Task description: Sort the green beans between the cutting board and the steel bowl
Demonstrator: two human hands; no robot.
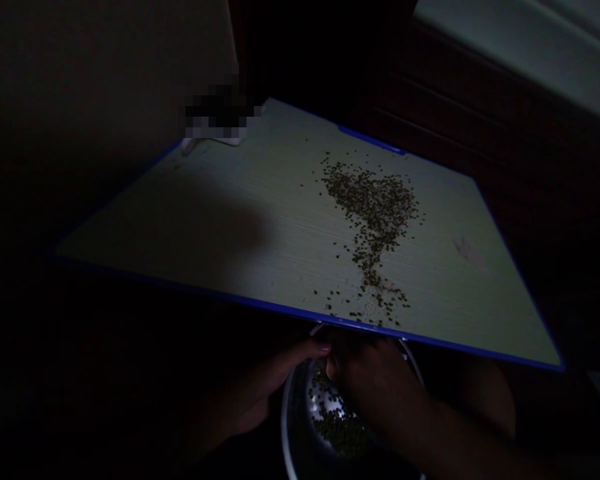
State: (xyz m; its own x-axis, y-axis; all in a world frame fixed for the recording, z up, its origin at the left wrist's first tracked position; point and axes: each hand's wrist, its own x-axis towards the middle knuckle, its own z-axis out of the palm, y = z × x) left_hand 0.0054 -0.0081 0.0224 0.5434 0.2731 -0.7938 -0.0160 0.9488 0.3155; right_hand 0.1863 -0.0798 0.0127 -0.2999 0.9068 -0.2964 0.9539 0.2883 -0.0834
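A steel bowl [289, 427] stands below the near edge of a white board, with small green mung-like beans [343, 430] in its bottom. My left hand [267, 380] grips the bowl's left rim, thumb on top. My right hand [367, 373] is over the bowl, just under the board's edge, its fingers curled. Darkness hides what, if anything, those fingers hold. More of the same beans [375, 200] lie spread on the board [290, 267], in a patch that narrows to a trail toward the near edge above the bowl.
The blue-edged board tilts across the view. A white object [225, 139], partly blurred out, rests at its far left corner. A pale smudge marks the board's right side. Dark wooden panelling [460, 100] stands behind, and a pale ledge [525, 40] is at upper right.
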